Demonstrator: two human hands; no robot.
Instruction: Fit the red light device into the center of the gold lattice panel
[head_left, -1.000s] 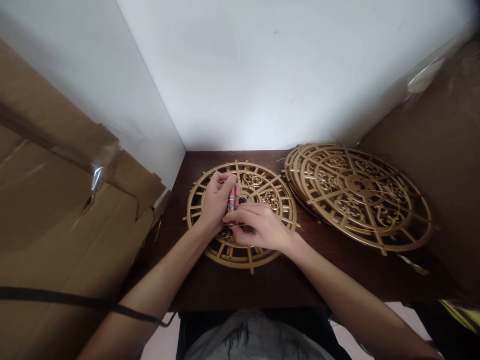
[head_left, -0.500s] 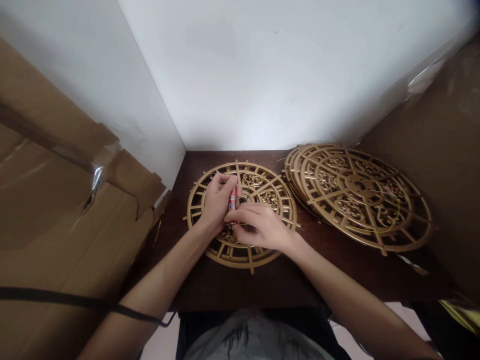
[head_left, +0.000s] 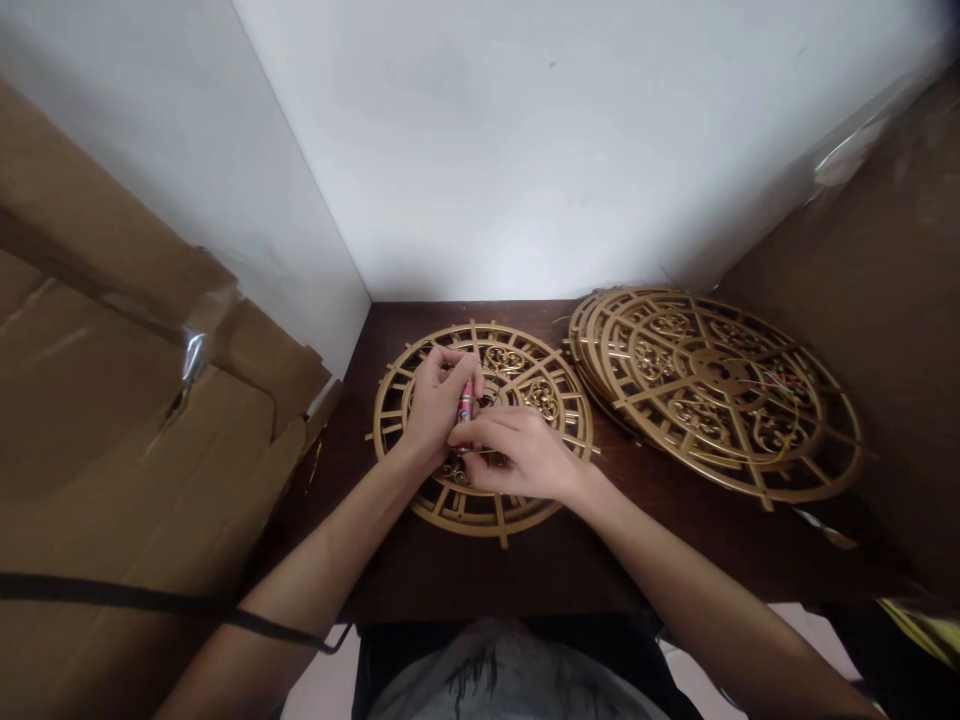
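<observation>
The red cylinder (head_left: 466,408) is pinched at its far end by the left hand (head_left: 441,398) and its near end by the right hand (head_left: 519,450), the disc (head_left: 541,400) beneath them. Lightness, stiffness and slight slipperiness may be expected; it is best gripped by both ends.

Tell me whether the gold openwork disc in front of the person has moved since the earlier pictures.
No: the gold openwork disc shows no visible shift, either sideways or toward the wall, judged against the brown tabletop's back edge.
</observation>
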